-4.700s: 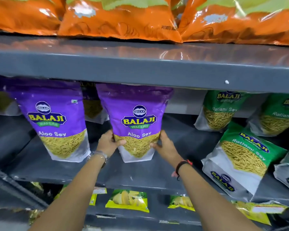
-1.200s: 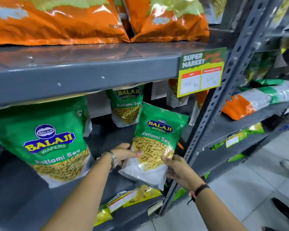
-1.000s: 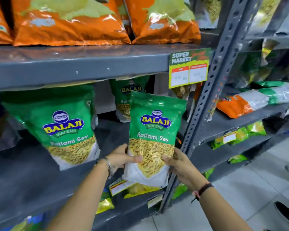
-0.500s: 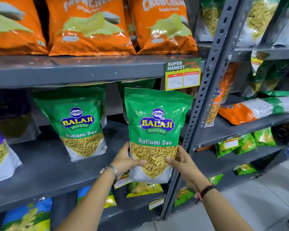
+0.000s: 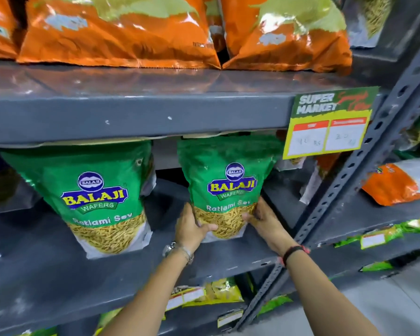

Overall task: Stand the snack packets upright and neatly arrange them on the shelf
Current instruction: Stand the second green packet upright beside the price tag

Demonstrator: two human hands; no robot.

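A green Ratlami Sev packet (image 5: 228, 185) stands upright on the grey middle shelf (image 5: 58, 275), its top just under the shelf above. My left hand (image 5: 189, 226) grips its lower left edge and my right hand (image 5: 262, 219) grips its lower right edge. To its left a second green Ratlami Sev packet (image 5: 100, 197) stands upright, untouched, nearer the shelf's front edge.
Orange chip bags (image 5: 121, 32) line the upper shelf (image 5: 131, 112). A supermarket price tag (image 5: 330, 122) hangs from its edge. A perforated grey upright (image 5: 349, 180) stands right of my right hand. An orange-and-white packet (image 5: 398, 183) lies on the neighbouring shelf. Yellow packets (image 5: 204, 294) lie below.
I have carried the held green packet from in front of the shelf edge back onto the middle shelf, and it now stands beside the other green packet. The camera has moved closer.
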